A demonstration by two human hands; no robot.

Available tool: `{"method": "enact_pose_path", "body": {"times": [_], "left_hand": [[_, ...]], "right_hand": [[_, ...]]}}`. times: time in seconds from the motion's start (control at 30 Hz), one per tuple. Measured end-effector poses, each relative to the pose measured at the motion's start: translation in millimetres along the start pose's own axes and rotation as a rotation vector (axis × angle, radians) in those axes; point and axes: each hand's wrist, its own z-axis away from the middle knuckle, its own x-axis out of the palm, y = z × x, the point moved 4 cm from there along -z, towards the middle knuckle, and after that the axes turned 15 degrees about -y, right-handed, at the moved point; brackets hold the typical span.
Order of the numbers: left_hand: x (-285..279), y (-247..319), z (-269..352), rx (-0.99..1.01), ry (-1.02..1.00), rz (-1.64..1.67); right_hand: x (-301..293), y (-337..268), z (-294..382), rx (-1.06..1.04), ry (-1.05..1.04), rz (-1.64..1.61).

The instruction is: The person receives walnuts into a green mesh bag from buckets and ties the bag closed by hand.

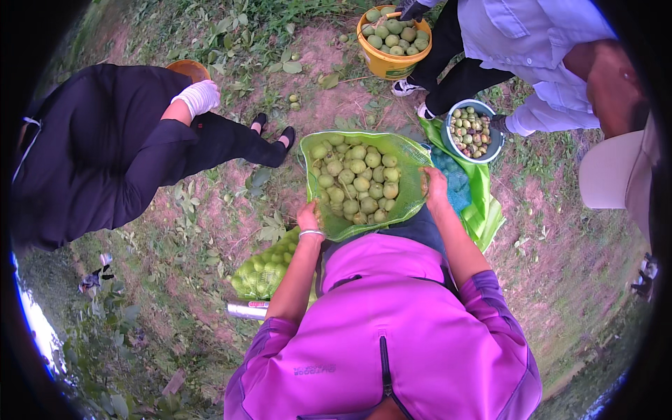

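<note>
A green mesh sack (411, 152) stands wide-mouthed in front of me, with many round green fruits (362, 182) inside, possibly walnuts in their husks. My left hand (311, 216) grips its rim at the near left, a bracelet on that wrist. At the right side of the mouth, my right hand (434, 185) is closed on the rim. A filled green mesh sack (265, 270) lies left of my left forearm. Beyond my right hand are blue netting (452, 181) and a bright green sheet or sack (480, 202).
A co-worker (530, 47) at upper right has gloved hands at a yellow bucket (386, 65) and a blue-grey bucket (450, 139), both holding fruits. Another person (105, 147) in dark clothes bends at left beside an orange container (190, 68). A silvery cylinder (247, 310) lies near the filled sack.
</note>
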Motion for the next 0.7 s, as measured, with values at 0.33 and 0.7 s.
{"method": "enact_pose_path", "body": {"times": [0.33, 0.7], "left_hand": [[-22, 31, 4, 0.094, 0.019, -0.067], [-50, 26, 9, 0.062, 0.055, -0.218]], "right_hand": [[39, -25, -24, 0.0, -0.113, 0.087], [39, 5, -15, 0.097, -0.222, -0.067]]}}
